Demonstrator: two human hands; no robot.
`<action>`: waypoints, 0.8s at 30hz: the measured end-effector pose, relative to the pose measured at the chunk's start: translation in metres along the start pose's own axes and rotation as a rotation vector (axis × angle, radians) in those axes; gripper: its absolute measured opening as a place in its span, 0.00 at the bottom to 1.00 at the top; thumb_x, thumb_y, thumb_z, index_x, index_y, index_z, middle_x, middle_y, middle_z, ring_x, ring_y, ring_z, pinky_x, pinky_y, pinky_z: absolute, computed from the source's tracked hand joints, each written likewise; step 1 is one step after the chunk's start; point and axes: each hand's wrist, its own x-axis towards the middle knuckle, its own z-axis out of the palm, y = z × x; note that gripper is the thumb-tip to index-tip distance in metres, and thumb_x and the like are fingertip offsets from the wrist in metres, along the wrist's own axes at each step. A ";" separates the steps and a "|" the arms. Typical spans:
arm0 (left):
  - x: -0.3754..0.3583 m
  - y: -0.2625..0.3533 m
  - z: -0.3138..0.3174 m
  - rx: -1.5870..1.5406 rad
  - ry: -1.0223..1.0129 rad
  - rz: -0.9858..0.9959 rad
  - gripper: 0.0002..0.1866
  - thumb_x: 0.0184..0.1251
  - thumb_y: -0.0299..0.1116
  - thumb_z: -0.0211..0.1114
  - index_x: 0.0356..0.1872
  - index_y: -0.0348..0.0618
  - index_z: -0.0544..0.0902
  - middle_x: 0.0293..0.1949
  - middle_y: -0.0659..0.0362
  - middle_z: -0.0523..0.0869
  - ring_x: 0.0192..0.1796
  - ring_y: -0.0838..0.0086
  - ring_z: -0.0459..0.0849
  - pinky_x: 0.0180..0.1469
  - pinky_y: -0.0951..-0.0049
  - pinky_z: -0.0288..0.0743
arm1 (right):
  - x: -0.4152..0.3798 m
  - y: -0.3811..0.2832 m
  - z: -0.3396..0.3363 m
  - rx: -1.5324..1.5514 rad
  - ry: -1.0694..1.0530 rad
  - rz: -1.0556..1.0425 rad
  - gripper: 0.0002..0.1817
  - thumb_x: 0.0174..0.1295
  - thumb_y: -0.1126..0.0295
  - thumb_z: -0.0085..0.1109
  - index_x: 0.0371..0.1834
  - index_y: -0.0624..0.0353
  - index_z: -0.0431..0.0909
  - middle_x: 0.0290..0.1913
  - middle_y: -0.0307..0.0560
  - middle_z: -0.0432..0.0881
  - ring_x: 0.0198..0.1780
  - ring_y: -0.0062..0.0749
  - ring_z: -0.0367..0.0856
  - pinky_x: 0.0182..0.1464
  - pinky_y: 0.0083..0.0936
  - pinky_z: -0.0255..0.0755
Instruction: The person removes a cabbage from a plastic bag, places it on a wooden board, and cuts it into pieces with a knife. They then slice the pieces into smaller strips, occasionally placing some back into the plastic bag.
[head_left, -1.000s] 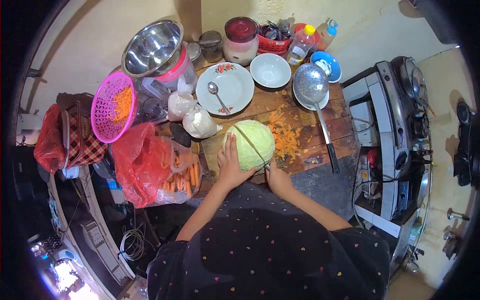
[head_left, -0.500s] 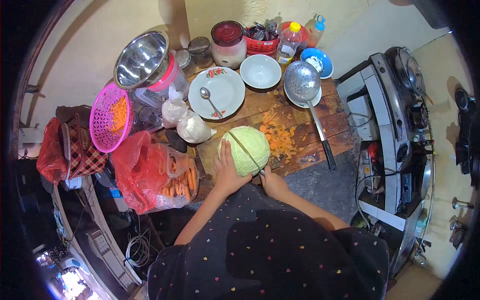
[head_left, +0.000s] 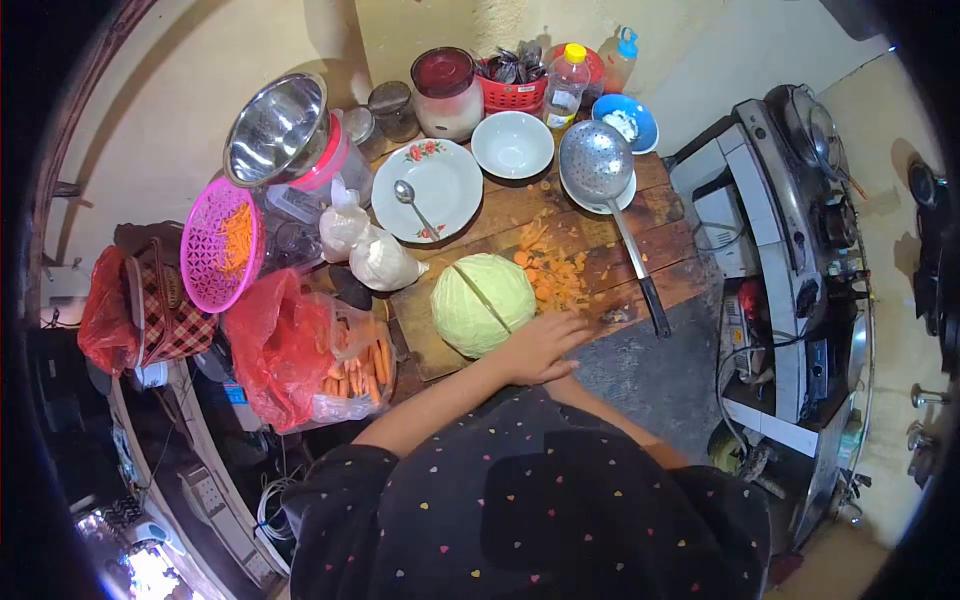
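A pale green cabbage [head_left: 470, 320] sits on the wooden cutting board [head_left: 422, 345], with a knife blade [head_left: 482, 293] sunk into its top. My left hand [head_left: 543, 348] reaches across to the right, fingers stretched out, lying over the knife's handle end and my right hand. Most of my right hand [head_left: 564, 388] is hidden beneath it; only the part near the wrist shows, at the handle end of the knife. The handle itself is covered. Chopped orange carrot pieces [head_left: 556, 280] lie scattered just beyond the cabbage.
A flowered plate [head_left: 455, 190] with a spoon [head_left: 415, 207], a white bowl [head_left: 512, 146] and a skimmer [head_left: 598, 165] stand behind. At left are a bag of carrots [head_left: 358, 372], tied white bags [head_left: 380, 262] and a pink basket [head_left: 205, 265]. A stove [head_left: 790, 200] stands at right.
My left hand has left the cabbage's left side and moved right, over my right hand. The knife blade remains in the cabbage. The view has shifted slightly.
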 end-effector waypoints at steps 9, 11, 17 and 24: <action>-0.019 -0.029 0.030 -0.037 -0.446 -0.044 0.18 0.61 0.41 0.54 0.46 0.39 0.79 0.39 0.49 0.82 0.43 0.54 0.81 0.45 0.57 0.75 | -0.016 0.016 0.011 -0.004 0.055 -0.098 0.17 0.67 0.59 0.47 0.53 0.57 0.67 0.33 0.63 0.83 0.41 0.62 0.81 0.41 0.55 0.73; -0.018 -0.028 0.031 -0.040 -0.454 -0.037 0.18 0.59 0.40 0.54 0.45 0.39 0.80 0.39 0.50 0.82 0.43 0.55 0.81 0.45 0.58 0.75 | -0.016 0.019 0.015 -0.004 0.075 -0.111 0.17 0.67 0.59 0.47 0.53 0.57 0.67 0.33 0.63 0.83 0.41 0.62 0.81 0.41 0.55 0.73; -0.019 -0.024 0.041 -0.085 -0.409 -0.122 0.14 0.56 0.39 0.55 0.36 0.40 0.80 0.33 0.50 0.82 0.39 0.55 0.82 0.42 0.56 0.75 | -0.018 0.021 0.018 0.001 0.144 -0.134 0.17 0.67 0.59 0.47 0.53 0.56 0.67 0.33 0.63 0.83 0.42 0.61 0.81 0.42 0.55 0.73; -0.018 -0.020 0.035 -0.190 -0.390 -0.203 0.14 0.50 0.39 0.55 0.35 0.44 0.82 0.32 0.52 0.84 0.38 0.54 0.83 0.41 0.56 0.76 | -0.017 0.018 0.024 -0.012 0.169 -0.145 0.18 0.67 0.58 0.47 0.54 0.55 0.68 0.33 0.63 0.83 0.42 0.61 0.81 0.42 0.55 0.73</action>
